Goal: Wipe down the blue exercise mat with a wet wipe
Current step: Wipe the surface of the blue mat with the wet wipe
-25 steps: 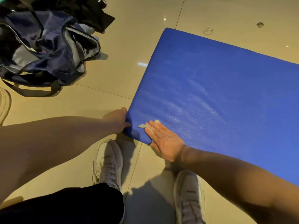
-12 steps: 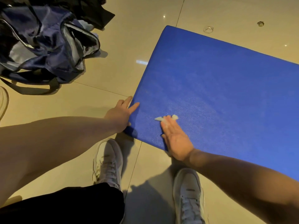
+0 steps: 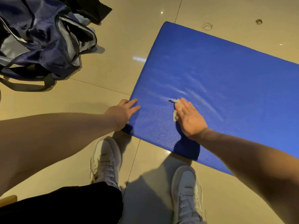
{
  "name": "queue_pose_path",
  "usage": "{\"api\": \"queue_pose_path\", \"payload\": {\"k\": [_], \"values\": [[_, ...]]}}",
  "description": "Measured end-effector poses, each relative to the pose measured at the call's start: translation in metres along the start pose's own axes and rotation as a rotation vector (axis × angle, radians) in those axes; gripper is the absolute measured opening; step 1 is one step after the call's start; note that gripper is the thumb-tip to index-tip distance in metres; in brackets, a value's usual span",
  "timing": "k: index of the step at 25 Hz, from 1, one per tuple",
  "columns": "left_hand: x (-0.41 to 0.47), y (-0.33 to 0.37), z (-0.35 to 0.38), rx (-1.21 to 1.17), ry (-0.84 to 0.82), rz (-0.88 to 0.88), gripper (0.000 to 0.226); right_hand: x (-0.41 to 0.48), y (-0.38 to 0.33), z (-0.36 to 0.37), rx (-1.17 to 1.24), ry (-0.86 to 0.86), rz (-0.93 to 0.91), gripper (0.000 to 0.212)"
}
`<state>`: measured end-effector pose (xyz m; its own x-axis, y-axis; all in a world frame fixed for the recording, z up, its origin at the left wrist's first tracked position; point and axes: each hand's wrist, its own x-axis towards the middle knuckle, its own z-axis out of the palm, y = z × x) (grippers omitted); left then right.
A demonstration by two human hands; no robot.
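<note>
Flat, straight-fingered right hand [image 3: 189,118] atop crumpled white wipe [image 3: 175,101] on pebbled blue mat [image 3: 218,75]; left hand [image 3: 122,113] flat at its edge

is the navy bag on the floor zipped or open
Open: the navy bag gapes along its zipper, with pale grey lining showing inside.

right hand [image 3: 190,118] pressing wipe [image 3: 175,105], blue mat [image 3: 226,81]

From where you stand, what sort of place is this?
Probably a gym or a workout room, though I can't be sure. A blue mat lies on a glossy tiled floor, an open bag sits beside it, and the person wears white sneakers.
</note>
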<state>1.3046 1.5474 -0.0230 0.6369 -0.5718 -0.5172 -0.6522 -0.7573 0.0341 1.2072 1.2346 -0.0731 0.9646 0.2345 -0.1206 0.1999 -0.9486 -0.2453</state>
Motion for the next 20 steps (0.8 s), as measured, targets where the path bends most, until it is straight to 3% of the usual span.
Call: {"api": "queue_pose_path", "payload": {"k": [3, 8, 11, 14, 17, 20], "values": [[-0.002, 0.0, -0.001, -0.018, 0.01, 0.01, 0.079, 0.004, -0.011, -0.006, 0.039, 0.037, 0.14, 0.059], [0.001, -0.002, 0.001, -0.013, 0.009, 0.013, 0.083, -0.001, -0.106, 0.01, 0.189, -0.005, -0.133, 0.061], [0.002, -0.001, -0.002, -0.021, -0.002, 0.01, 0.082, 0.001, -0.11, 0.01, 0.208, -0.12, -0.119, 0.071], [0.004, -0.003, -0.003, -0.029, 0.005, 0.022, 0.082, 0.014, -0.095, -0.013, 0.283, -0.014, -0.099, 0.076], [0.007, -0.004, -0.006, -0.028, 0.049, 0.043, 0.077, 0.026, -0.071, -0.031, 0.339, 0.121, 0.057, 0.06], [0.012, 0.002, -0.01, -0.047, 0.123, 0.051, 0.061, 0.037, -0.055, -0.04, 0.537, 0.078, 0.369, 0.034]]}}
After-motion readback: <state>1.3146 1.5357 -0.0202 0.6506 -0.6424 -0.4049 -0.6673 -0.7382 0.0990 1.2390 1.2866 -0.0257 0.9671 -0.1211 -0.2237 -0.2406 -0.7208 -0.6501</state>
